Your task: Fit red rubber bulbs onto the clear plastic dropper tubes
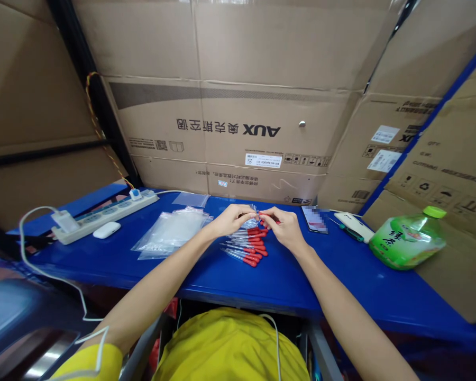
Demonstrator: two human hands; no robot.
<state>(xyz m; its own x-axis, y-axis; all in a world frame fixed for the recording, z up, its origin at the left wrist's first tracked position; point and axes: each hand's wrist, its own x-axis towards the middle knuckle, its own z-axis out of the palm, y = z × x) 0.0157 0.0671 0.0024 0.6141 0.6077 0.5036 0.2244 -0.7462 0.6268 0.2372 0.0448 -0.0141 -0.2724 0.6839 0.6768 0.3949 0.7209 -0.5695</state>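
Yellow shirt [230,346], nearest the camera, before the blue surface [285,288]. Possible faults: a weak pinch could drop the held tube [263,218] among its neighbours; a low wrist could disorder the loose red-ended tubes [250,259] fanned on the surface just below the hands. The held tube lies between the two hands, its red end at the fingertips of the right hand [282,226], whose fingers appear clamped on it. The left hand [235,218] has thumb and forefinger together beside it; whether they grip anything cannot be told.
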